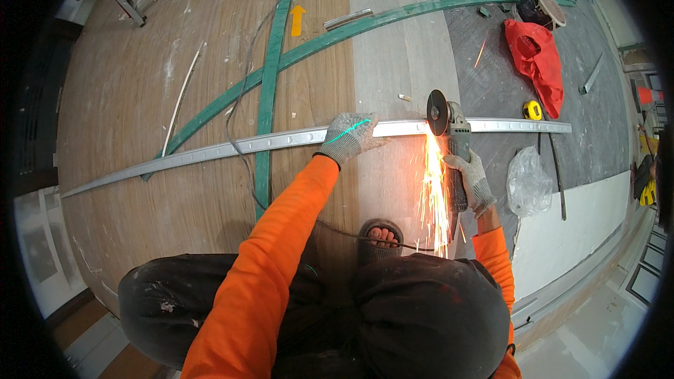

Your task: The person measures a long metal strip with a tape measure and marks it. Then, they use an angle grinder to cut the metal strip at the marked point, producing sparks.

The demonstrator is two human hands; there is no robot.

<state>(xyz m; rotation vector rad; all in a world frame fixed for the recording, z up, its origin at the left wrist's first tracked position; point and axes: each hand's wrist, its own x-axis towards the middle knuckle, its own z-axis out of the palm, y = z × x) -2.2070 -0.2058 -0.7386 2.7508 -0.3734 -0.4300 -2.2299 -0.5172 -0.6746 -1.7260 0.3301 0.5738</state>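
Observation:
A long, silvery metal channel [274, 142] stretches across the floor in front of me. My left hand [348, 137], in a grey knitted glove with a bright green line over its back, is closed around the channel left of the cut. Also gloved, my right hand [473, 181] grips an angle grinder [459, 142] by its body. The dark disc [438, 112] meets the channel, and orange sparks [435, 200] stream down toward my sandalled foot [382, 236]. The exact contact point is hidden by the disc and glare.
Green metal strips [268, 98] cross under the channel. A dark cord [247, 91] trails over the floor and near my foot. To the right lie a red cloth bag [535, 56], a yellow tape measure [532, 110], clear plastic [529, 184], a tipped bucket [540, 8] and a white board [576, 221].

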